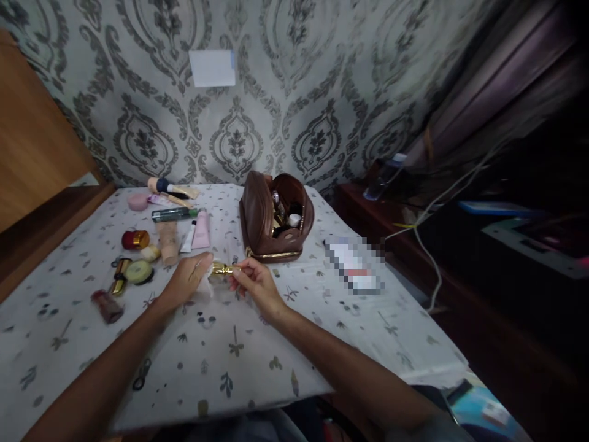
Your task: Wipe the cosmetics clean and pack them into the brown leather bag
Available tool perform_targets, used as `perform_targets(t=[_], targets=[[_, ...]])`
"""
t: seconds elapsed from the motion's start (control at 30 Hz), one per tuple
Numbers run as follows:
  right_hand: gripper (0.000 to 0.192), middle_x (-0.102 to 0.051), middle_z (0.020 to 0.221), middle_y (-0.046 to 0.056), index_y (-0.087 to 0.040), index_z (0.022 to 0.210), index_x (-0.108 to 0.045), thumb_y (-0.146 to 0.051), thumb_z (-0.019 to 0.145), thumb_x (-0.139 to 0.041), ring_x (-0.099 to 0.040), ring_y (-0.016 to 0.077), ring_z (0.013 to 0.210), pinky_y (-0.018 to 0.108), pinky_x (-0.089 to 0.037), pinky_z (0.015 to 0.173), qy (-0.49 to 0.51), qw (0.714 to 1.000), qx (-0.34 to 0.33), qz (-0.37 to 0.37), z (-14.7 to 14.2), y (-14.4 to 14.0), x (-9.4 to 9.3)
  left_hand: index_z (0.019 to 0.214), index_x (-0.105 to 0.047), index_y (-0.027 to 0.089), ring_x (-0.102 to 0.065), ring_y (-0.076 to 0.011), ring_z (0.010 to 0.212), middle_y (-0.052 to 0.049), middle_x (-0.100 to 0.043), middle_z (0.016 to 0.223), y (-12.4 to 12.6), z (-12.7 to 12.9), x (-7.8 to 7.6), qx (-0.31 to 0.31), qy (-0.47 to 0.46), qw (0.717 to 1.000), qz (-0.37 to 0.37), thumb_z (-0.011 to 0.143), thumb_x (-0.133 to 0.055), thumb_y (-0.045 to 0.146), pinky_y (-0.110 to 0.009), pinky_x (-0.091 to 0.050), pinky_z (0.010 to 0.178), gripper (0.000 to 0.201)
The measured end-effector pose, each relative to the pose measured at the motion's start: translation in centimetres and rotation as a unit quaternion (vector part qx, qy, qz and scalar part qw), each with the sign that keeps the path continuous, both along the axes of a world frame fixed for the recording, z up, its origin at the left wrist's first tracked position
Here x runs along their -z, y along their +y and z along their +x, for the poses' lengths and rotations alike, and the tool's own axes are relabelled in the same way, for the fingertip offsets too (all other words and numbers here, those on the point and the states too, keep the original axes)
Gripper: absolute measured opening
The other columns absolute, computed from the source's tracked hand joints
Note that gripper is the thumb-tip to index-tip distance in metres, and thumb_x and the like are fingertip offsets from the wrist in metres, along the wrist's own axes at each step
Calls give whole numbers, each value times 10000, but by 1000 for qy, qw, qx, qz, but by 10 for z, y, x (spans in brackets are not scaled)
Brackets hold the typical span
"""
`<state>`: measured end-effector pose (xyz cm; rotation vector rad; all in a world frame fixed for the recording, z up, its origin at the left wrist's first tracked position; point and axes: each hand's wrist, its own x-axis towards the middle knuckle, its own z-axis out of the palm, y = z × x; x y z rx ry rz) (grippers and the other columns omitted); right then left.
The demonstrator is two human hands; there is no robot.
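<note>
Over the near middle of the table, both hands meet at a small shiny gold tube [221,269] that looks like a lipstick. My left hand [188,279] is closed around a white tissue [205,286] and presses it to the tube's left end. The fingers of my right hand [260,287] pinch the tube's right end. Just beyond them stands a brown cosmetic bag [257,215], unzipped, with several small items inside. Left of my left hand lie a round compact [139,272], a black-and-gold tube [119,279] and a dark red tube [107,306].
Several cosmetics lie at the back left: a pink tube [201,231], a beige tube [168,242], a green bottle [171,213] and a red-and-gold jar [135,239]. A blurred-out flat object [354,265] lies at right. A white cable [426,258] hangs past the table's right edge.
</note>
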<state>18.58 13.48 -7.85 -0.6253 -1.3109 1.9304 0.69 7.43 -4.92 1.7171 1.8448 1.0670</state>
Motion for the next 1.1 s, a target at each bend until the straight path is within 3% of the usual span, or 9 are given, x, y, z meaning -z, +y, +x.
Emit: perform_targets(t=[0.17,0.27,0.37,0.5,0.63,0.77,0.97,1.1], targets=[[459,-650,672,-32,-190,808,-540,-550,663,-784,-585,89,502,170,-353,407,-30,999,-8,23,0,-3,0,626,-443,210,-469,-153,597,19,-491,594,1,-2,1,-29,5,999,13,922,-345,543,-273,-372,581,456],[456,-610,629,-51,-188,779,-525,-541,658,-785,-559,80,483,169,-343,411,-58,997,-16,40,-1,-6,1,644,-459,212,-477,-152,581,25,-483,592,-1,1,2,-27,56,997,36,944,-358,501,-271,-375,569,429],[451,-598,611,-55,-195,780,-496,-561,697,-747,-534,76,467,177,-350,424,-58,997,-13,51,-1,-7,3,734,-568,205,-548,-183,710,-7,-571,704,-3,8,4,40,159,982,88,969,-379,433,-292,-423,682,378],[472,-569,576,-62,-200,765,-475,-585,695,-739,-496,72,432,183,-350,417,-47,998,4,43,-2,-4,8,1035,-634,218,-587,-232,950,-56,-673,984,-2,14,12,136,227,957,121,956,-459,418,-343,-456,844,277],[459,-578,585,-55,-194,778,-489,-576,707,-733,-536,82,451,181,-347,423,-48,998,12,27,-2,-1,10,1040,-619,223,-612,-238,896,-52,-674,946,1,12,17,151,216,962,68,930,-484,455,-342,-487,792,290],[454,-612,622,-40,-186,796,-518,-590,719,-710,-572,86,488,182,-365,447,-46,998,5,37,-1,-1,6,931,-632,221,-636,-242,834,-51,-675,874,4,4,16,127,182,975,17,881,-497,526,-335,-496,748,337],[476,-597,652,-37,-183,754,-526,-615,701,-718,-539,78,506,187,-377,455,-56,996,52,35,1,0,2,843,-617,223,-633,-199,686,-2,-684,755,6,-6,13,98,141,983,-61,782,-566,550,-264,-480,631,336],[448,-555,634,-46,-179,752,-547,-589,719,-724,-525,77,521,181,-354,449,-70,994,74,48,2,3,1,905,-624,219,-643,-194,685,8,-698,761,6,-12,12,70,85,991,-74,747,-603,607,-239,-486,624,420]])
